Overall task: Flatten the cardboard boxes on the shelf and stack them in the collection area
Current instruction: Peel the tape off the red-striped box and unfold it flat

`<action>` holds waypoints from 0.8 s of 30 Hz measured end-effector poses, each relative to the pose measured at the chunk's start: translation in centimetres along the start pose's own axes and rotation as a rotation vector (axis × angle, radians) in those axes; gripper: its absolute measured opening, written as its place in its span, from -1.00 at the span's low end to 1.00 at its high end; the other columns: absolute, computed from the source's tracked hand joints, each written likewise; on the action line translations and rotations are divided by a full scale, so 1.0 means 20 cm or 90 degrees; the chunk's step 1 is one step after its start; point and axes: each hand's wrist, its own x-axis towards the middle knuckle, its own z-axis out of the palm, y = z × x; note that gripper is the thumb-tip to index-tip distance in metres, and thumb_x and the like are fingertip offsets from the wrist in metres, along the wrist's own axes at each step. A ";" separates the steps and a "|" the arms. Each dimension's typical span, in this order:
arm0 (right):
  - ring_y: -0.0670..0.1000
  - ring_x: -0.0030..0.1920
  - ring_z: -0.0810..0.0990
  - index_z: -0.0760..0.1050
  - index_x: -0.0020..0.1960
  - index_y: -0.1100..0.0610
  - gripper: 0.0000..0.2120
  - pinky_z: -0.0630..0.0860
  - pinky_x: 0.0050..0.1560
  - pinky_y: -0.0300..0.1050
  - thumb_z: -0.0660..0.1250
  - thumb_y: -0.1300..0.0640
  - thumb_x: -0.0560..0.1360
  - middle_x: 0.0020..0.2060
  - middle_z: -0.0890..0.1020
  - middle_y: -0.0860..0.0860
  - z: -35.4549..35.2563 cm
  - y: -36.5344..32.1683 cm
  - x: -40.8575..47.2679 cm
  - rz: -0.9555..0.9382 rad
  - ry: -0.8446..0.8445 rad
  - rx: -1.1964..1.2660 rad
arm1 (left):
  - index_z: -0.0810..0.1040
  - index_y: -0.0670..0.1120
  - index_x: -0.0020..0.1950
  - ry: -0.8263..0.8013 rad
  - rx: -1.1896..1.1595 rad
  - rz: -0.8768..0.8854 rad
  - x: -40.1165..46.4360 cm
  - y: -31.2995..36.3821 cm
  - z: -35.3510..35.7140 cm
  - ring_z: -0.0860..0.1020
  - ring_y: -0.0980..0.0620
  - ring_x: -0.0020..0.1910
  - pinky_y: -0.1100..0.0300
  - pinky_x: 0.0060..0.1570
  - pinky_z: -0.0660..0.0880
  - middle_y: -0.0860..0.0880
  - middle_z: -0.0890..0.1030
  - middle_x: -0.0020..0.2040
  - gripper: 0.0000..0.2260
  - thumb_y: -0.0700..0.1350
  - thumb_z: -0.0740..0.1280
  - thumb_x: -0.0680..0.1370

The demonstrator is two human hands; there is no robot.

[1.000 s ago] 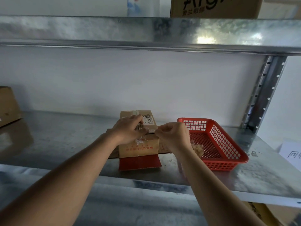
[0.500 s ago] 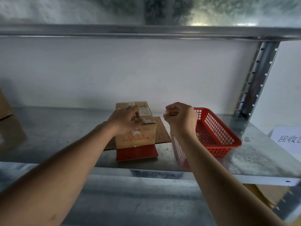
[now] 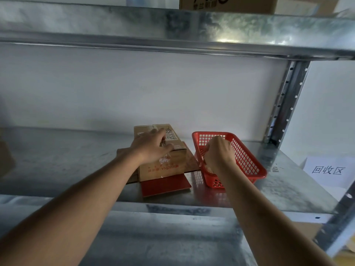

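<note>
right hand (image 3: pixel 219 154) now down in red basket (image 3: pixel 247 160), fingers curled, contents unclear, left hand (image 3: pixel 151 148) still flat on box (image 3: pixel 163 164)

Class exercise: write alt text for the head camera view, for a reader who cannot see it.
On a metal shelf, a person's left hand rests on a small cardboard box while the right hand, fingers curled, reaches into a red plastic basket beside it. A paper sign lies at the right.

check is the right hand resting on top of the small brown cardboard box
No, the right hand is over the red plastic mesh basket; the left hand rests on the small brown cardboard box.
</note>
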 end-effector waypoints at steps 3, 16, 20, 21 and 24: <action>0.14 -0.04 0.67 0.58 0.17 0.26 -0.77 0.67 0.02 0.04 0.45 0.33 0.53 -0.01 0.65 0.15 0.01 0.02 -0.01 0.005 -0.055 -0.025 | 0.41 0.07 0.15 -0.017 -0.011 -0.012 0.01 -0.01 0.00 0.54 0.08 -0.12 0.06 -0.15 0.44 0.08 0.53 -0.01 -0.64 0.32 0.20 0.60; 0.06 0.11 0.66 0.66 0.23 0.08 -0.76 0.48 -0.16 -0.37 0.35 0.23 0.61 0.20 0.67 0.05 0.08 -0.10 0.01 -0.315 -0.005 0.057 | 0.15 0.21 0.63 -0.094 0.012 0.033 -0.06 -0.08 -0.07 0.39 -0.07 0.47 -0.02 0.32 0.44 0.03 0.34 0.54 -0.41 0.38 0.04 0.63; -0.01 -0.01 0.63 0.67 0.17 0.07 -0.81 0.62 -0.04 -0.24 0.37 0.22 0.61 0.13 0.66 0.04 0.16 -0.23 -0.01 -0.387 -0.078 0.090 | 0.21 0.15 0.64 -0.138 0.049 0.061 -0.13 -0.20 -0.17 0.34 -0.03 0.51 0.01 0.39 0.38 0.13 0.19 0.56 -0.40 0.37 -0.02 0.65; -0.02 -0.01 0.62 0.68 0.16 0.07 -0.82 0.61 -0.02 -0.23 0.39 0.20 0.60 0.11 0.66 0.04 0.18 -0.26 -0.03 -0.407 -0.072 0.099 | 0.25 0.16 0.63 -0.144 0.047 0.049 -0.15 -0.24 -0.19 0.34 -0.03 0.50 0.00 0.41 0.38 0.15 0.16 0.54 -0.43 0.34 0.00 0.66; -0.01 -0.02 0.62 0.72 0.09 -0.03 -0.85 0.64 -0.03 -0.05 0.47 0.05 0.53 0.05 0.66 -0.03 0.24 -0.36 -0.08 -0.429 -0.052 0.141 | 0.35 0.20 0.56 -0.141 0.093 -0.032 -0.16 -0.30 -0.25 0.27 -0.12 0.48 -0.11 0.44 0.30 0.07 0.15 0.46 -0.51 0.29 0.06 0.67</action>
